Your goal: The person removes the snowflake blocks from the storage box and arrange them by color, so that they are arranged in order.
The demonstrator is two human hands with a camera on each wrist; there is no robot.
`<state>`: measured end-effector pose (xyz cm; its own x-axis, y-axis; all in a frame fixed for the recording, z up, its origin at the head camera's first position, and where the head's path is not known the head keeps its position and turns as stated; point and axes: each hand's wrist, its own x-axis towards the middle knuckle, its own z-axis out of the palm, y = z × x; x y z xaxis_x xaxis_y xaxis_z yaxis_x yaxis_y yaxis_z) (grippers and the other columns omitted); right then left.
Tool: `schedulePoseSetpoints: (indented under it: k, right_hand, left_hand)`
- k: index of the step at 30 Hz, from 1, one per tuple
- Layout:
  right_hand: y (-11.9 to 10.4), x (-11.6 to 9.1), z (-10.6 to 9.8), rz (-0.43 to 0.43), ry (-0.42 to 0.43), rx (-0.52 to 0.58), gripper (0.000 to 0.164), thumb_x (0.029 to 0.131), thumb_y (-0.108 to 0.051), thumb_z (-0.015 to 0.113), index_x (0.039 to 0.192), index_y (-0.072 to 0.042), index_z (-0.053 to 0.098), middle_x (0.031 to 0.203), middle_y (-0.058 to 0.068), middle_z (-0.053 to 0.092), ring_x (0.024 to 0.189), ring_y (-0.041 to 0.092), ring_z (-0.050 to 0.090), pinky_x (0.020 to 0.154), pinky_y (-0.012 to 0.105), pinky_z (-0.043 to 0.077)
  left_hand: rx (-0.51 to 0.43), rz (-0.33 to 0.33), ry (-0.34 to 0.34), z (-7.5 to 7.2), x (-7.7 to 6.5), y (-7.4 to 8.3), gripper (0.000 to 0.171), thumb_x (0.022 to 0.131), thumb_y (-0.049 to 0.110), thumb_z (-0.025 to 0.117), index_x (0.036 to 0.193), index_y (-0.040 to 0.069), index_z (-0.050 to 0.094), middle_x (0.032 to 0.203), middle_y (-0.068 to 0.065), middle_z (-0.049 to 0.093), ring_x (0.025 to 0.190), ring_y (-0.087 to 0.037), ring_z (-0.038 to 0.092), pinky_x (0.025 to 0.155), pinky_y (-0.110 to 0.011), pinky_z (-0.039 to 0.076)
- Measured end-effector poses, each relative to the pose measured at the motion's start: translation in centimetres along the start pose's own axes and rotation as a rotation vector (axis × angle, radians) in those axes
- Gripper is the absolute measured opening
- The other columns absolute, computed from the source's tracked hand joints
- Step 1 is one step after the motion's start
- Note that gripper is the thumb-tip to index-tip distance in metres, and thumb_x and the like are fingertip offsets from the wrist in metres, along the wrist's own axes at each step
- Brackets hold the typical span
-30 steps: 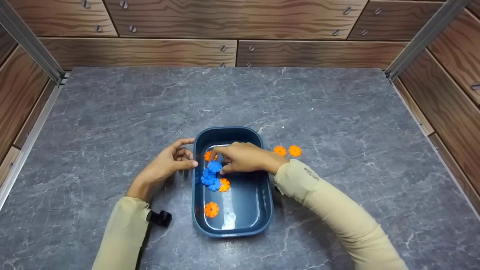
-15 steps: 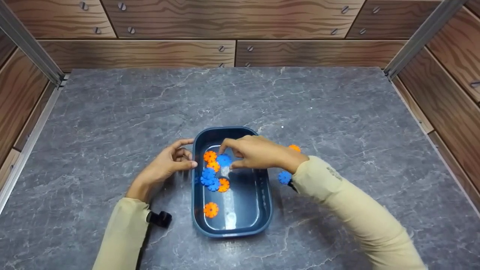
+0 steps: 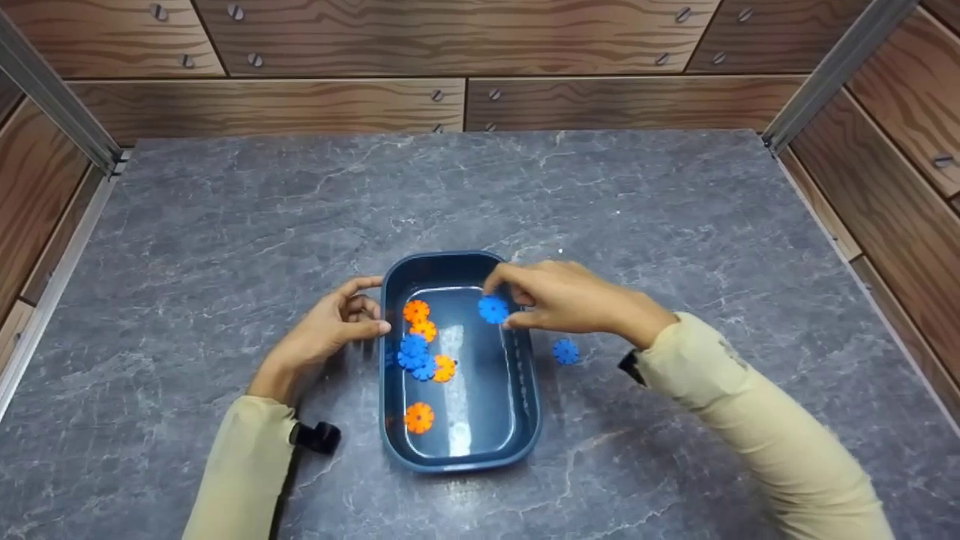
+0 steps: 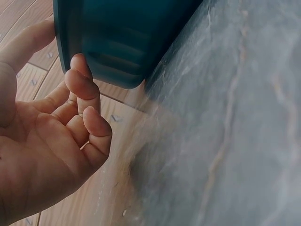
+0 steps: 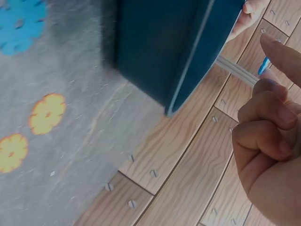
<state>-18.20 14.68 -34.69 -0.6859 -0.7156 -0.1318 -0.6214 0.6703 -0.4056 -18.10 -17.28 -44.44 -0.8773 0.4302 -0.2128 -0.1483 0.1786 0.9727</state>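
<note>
Tub (image 3: 487,409) in dark blue sits on the grey marbled bench (image 3: 225,225), its long sides running away from the person. Over its right side, the right hand (image 3: 562,298) pinches 1 notched blue disc (image 3: 493,309) between thumb and finger. The left hand (image 3: 322,330) touches the left rim with its thumb and 1 finger, the others loosely bent. Inside I count 4 orange discs (image 3: 418,418), all toward the left, beside a heap of overlapping blue discs (image 3: 414,356). Out on the bench, past the right wall, lie a loose blue disc (image 3: 566,351) and 2 orange pieces (image 5: 47,114), the latter showing only from the right wrist.
</note>
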Motion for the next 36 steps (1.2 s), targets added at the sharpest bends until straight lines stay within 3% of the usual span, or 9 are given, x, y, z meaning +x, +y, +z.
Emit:
schedulePoseSetpoints:
  k: [16,36]
  right_hand:
    - [4.5,-5.2,1.4,0.097,0.049,-0.015,0.034,0.085,-0.024,0.074,0.114,-0.012,0.061,0.068,-0.004,0.047,0.059,0.006,0.037,0.059,0.023,0.034]
    - [8.6,-8.8,3.4,0.234,0.003,0.049,0.032,0.083,-0.02,0.075,0.11,-0.013,0.06,0.069,-0.007,0.046,0.06,0.005,0.038,0.057,0.022,0.033]
  left_hand:
    - [-0.024,0.016,0.003,0.1,-0.1,0.0,0.07,0.085,0.004,0.069,0.144,0.0,0.032,0.09,0.001,0.056,0.081,-0.01,0.053,0.072,-0.02,0.048]
    - [-0.013,0.004,0.015,0.0,-0.1,-0.1,0.069,0.086,0.007,0.07,0.144,0.0,0.033,0.09,0.001,0.054,0.082,-0.011,0.053,0.075,-0.021,0.047]
